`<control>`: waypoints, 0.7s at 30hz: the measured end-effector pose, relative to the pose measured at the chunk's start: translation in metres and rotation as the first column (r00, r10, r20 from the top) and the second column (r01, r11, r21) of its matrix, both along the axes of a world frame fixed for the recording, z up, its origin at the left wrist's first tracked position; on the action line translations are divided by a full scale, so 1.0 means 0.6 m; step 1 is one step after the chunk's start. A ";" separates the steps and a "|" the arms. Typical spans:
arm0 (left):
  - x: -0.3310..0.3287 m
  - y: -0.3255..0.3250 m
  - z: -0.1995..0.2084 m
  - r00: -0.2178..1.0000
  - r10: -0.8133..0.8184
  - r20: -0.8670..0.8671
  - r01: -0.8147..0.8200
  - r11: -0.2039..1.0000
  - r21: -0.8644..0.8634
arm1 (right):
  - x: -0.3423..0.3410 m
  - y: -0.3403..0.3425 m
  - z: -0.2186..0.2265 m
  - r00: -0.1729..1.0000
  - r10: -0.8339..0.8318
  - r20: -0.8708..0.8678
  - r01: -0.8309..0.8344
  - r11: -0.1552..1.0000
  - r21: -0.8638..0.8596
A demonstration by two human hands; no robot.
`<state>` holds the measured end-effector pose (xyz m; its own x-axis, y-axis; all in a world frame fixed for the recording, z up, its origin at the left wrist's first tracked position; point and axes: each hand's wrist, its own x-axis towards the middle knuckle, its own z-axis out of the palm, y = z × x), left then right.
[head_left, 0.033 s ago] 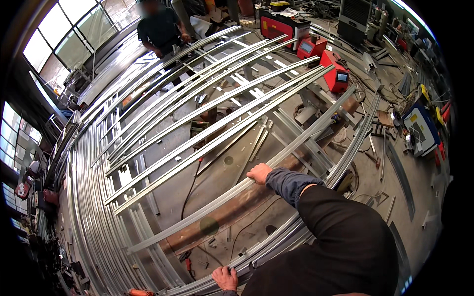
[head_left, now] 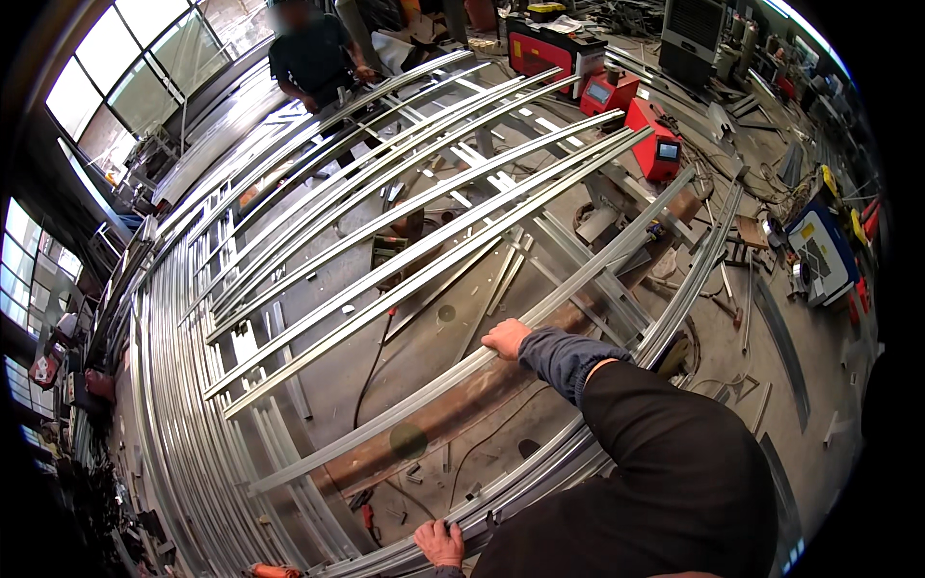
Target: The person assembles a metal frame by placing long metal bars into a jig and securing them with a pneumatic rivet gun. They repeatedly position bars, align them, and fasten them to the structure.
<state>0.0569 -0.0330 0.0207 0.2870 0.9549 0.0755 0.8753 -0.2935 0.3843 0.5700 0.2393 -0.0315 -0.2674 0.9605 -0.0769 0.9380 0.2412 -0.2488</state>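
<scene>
A grey concrete floor (head_left: 819, 385) is spread with offcuts, cables and tools. Above it, a broad set of parallel silver metal rails (head_left: 573, 181) is laid slantwise across supports. At the left, a dense stack of long silver metal lengths (head_left: 178, 414) is gathered side by side. Along the near side, a curved-looking bundle of silver metal channels (head_left: 540, 472) is seen, bent by the lens. Between that bundle and the parallel rails, a single long grey metal rail (head_left: 462, 370) is set, roughly in line with them and apart from its neighbours.

Beyond the far rails, a person in dark clothing (head_left: 308, 58) is seen standing. At the upper right, a red and black box-shaped machine (head_left: 544, 53) is placed behind a red angular unit with a small screen (head_left: 655, 144); farther right, a blue and white cased machine (head_left: 819, 252) is stood on the floor.

The single rail is gripped near its middle by the right hand (head_left: 506, 339), its fingers closed over the edge. The left hand (head_left: 440, 542) is rested on the near bundle, fingers partly curled; whether anything is gripped cannot be told. Near it, a small red-handled tool (head_left: 369, 518) is seen lying.
</scene>
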 end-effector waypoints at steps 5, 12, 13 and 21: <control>0.002 -0.005 0.005 1.000 0.003 -0.017 -0.002 1.000 0.007 | -0.003 0.007 0.005 1.000 0.018 0.015 -0.018 1.000 -0.003; -0.003 -0.002 0.004 0.999 -0.008 -0.052 0.009 1.000 0.026 | -0.010 0.007 0.007 0.999 0.014 0.030 -0.013 1.000 -0.013; -0.002 0.000 0.007 0.998 -0.006 -0.057 0.007 1.000 0.017 | -0.011 0.006 0.010 1.000 0.008 0.028 -0.008 1.000 -0.002; 0.004 0.008 0.024 0.998 0.006 -0.067 -0.005 1.000 0.016 | -0.005 0.001 0.012 1.000 0.006 0.002 -0.006 1.000 -0.016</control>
